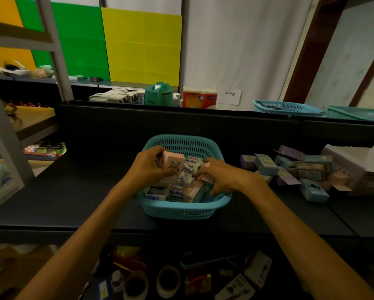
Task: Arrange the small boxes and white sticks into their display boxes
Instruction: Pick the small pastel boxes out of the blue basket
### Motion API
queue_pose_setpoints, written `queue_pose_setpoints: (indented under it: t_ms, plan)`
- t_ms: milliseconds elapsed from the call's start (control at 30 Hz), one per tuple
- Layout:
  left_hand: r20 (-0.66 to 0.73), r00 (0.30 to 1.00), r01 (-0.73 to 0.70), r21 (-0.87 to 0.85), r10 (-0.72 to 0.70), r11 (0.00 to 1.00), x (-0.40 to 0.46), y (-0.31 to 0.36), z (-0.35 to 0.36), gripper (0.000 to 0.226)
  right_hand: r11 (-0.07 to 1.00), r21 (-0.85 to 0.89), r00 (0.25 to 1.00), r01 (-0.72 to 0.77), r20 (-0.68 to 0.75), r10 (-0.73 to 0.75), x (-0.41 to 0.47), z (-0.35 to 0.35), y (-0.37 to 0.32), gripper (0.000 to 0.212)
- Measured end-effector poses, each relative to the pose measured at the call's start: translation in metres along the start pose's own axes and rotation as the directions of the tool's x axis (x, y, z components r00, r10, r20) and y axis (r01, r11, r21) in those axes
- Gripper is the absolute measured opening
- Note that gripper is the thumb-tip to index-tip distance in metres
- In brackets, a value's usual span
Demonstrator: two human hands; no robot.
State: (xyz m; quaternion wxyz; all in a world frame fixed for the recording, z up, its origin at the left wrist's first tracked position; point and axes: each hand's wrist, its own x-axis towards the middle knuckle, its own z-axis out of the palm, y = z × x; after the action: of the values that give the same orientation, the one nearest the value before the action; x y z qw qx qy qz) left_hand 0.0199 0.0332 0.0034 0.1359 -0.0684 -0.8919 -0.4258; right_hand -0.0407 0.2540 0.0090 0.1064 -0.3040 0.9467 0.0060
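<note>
Head view: a teal basket (182,210) sits at the middle of the dark worktop (80,191), heaped with small boxes and white sticks (187,169); the left hand (151,167) curls its fingers round a pink box (173,162) at the basket's 10 o'clock, lifted clear of the heap; the right hand (224,177) pinches a second pink box (206,177) at the basket's 3 o'clock, low among the contents. The boxes look like thin card, so light and stiff but easy to crush; best held across the broad faces rather than by flaps or corners; the one in the left hand has a cut-out window on its front, a weak spot to keep thumbs off. The sticks look slim, smooth and loose, likely to slide and tangle, so better gathered in a bundle than picked singly. At 3 o'clock of the basket lies a pile of boxes (290,169), blue and purple, with a display box (354,167) beyond it, its white flap up. Open worktop lies at 9 o'clock; the basket's near wall stands close to the front edge; a raised back panel (170,120) closes off 12 o'clock, so lifts should go up, then sideways to 3.
</note>
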Motion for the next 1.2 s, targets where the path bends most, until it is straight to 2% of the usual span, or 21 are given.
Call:
queue_pose_setpoints:
  t_ms: [100,267,567,667,767,933,1100,1200]
  plan:
    - [-0.002,1.000,-0.011,-0.006,0.010,1.000,0.000,-0.001,0.000,0.036,0.998,-0.058,1.000,0.001,-0.025,-0.003,0.001,0.002,-0.003,0.073]
    - [0.009,1.000,-0.018,-0.023,0.019,1.000,-0.002,-0.003,-0.002,0.036,0.990,-0.136,0.988,0.046,-0.139,-0.065,0.008,0.006,-0.009,0.053]
    - [0.068,0.998,0.001,-0.015,0.000,1.000,-0.003,-0.011,-0.012,0.040,0.996,-0.067,0.968,0.065,-0.237,-0.079,0.002,0.008,-0.006,0.047]
    - [0.048,0.999,-0.023,-0.007,0.023,1.000,-0.002,-0.011,-0.014,0.040,0.996,-0.049,0.953,0.076,-0.291,-0.087,-0.002,0.002,-0.006,0.047]
    - [-0.007,0.999,-0.044,-0.027,0.044,0.999,-0.003,-0.013,-0.016,0.041,0.998,-0.008,0.923,0.057,-0.380,-0.056,-0.010,-0.007,-0.003,0.045]
    - [-0.068,0.992,-0.114,-0.070,0.109,0.991,-0.004,-0.009,-0.023,0.040,0.987,0.155,0.834,0.045,-0.549,0.048,-0.023,-0.015,0.004,0.050]
    - [-0.088,0.985,-0.155,-0.074,0.148,0.985,0.000,-0.004,-0.018,0.038,0.979,0.198,0.828,0.047,-0.556,0.073,-0.023,0.000,0.007,0.050]
    - [-0.087,0.982,-0.173,-0.063,0.167,0.983,0.003,0.002,-0.013,0.038,0.970,0.226,0.773,0.088,-0.630,0.077,-0.029,-0.002,0.014,0.047]
